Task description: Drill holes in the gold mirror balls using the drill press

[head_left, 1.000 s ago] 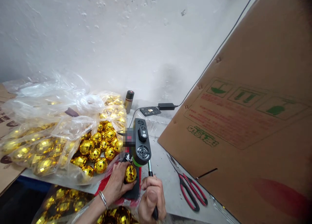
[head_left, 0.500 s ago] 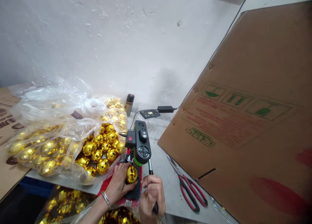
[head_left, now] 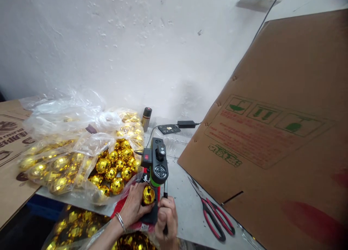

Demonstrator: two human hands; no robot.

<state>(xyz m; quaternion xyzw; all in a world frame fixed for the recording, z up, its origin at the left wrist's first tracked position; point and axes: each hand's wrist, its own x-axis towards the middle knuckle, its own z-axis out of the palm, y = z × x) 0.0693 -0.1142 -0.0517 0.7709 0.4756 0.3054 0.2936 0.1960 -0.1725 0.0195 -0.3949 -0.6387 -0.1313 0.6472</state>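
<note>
A gold mirrored ball [head_left: 148, 195] is gripped in my left hand [head_left: 135, 203], which wears a silver bracelet at the wrist. The ball sits just below the head of a black bench machine [head_left: 159, 163] with a green band. My right hand [head_left: 167, 217] is closed around the black handle of a metal lever [head_left: 165, 186] at the machine's right side. Left of the machine, a clear plastic bag [head_left: 92, 148] holds several gold balls [head_left: 116, 185].
Red-handled scissors [head_left: 216, 217] lie right of my hands, beside a large cardboard box [head_left: 272, 134]. Behind the machine are a spray can [head_left: 146, 118], a dark phone-like object [head_left: 169, 129] and a power adapter [head_left: 186, 124]. More bagged balls [head_left: 73, 230] show at the lower left.
My right hand and the lever have shifted slightly left, closer to the machine. My left hand keeps its hold on the ball. The whole view has shifted a little.
</note>
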